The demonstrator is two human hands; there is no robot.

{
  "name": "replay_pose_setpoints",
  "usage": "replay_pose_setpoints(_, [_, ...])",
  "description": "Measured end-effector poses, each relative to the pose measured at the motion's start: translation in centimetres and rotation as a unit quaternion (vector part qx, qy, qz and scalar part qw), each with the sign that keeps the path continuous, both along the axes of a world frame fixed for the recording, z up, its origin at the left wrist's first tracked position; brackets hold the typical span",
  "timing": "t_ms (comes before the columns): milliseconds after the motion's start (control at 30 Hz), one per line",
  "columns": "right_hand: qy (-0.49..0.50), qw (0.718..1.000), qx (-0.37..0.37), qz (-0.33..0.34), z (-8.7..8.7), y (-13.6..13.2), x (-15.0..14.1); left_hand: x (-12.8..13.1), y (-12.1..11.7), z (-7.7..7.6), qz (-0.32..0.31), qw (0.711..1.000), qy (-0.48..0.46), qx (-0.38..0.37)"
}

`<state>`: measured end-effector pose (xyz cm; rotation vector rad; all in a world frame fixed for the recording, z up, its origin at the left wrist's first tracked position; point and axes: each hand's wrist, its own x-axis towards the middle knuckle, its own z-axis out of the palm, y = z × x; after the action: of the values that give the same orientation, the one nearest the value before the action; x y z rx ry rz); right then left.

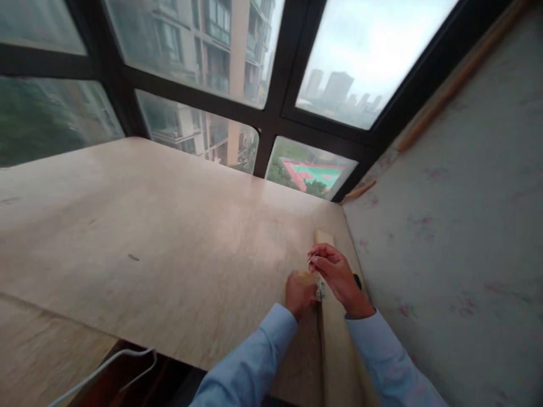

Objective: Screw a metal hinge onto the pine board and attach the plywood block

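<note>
My right hand (334, 272) is closed in a pinch above the wooden board (337, 345), holding a small thin metal piece (312, 258) between thumb and fingertips. It looks like a screw, but it is too small to be sure. Just below and to the left, my left hand (299, 293) is curled at the board's left edge, slightly blurred. Beside its fingers a small silvery metal fitting (320, 289) lies on the board, partly covered by both hands. What the left fingers grip is hidden.
A broad pale wooden tabletop (190, 226) runs to dark-framed windows (271, 124). On the right stands a patterned wall (432, 254), close to the board. A black and yellow object (357, 281) shows behind my right wrist. A white cable (106, 362) hangs at the lower left.
</note>
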<state>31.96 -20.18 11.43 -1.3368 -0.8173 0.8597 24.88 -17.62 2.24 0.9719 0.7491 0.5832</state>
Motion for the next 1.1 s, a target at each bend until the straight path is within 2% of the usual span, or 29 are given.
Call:
replay_pose_setpoints(67, [-0.01,0.995,0.021,-0.094,-1.0,-2.4,2.4,0.4,-0.4,-0.4,-0.005,1.0,0.009,-0.017])
replay_pose_setpoints(133, [-0.049,0.986,0.017,-0.159,-2.7,-4.2,4.2,0.3,-0.5,-0.4,0.016,0.999,0.017,-0.037])
replay_pose_setpoints(267, [-0.12,0.974,-0.023,-0.189,-6.4,-5.8,5.5,-0.2,-0.2,0.4,0.016,0.997,0.067,-0.032])
replay_pose_setpoints(367, [-0.122,0.973,-0.033,-0.191,-7.8,-6.0,5.4,-0.3,-0.1,0.9,0.02,0.993,0.113,-0.019])
replay_pose_setpoints(600, [-0.258,0.955,-0.009,-0.148,-7.7,-6.9,4.5,-0.5,-0.1,1.1,0.015,0.992,0.129,0.008])
replay_pose_setpoints(867, [-0.332,0.938,-0.026,-0.099,-8.0,-6.5,3.8,-0.7,0.2,1.1,0.014,0.989,0.149,0.011])
replay_pose_setpoints(1100, [-0.386,0.918,-0.031,-0.086,-8.2,-6.6,3.8,-0.6,0.4,1.5,0.0,0.99,0.139,-0.014])
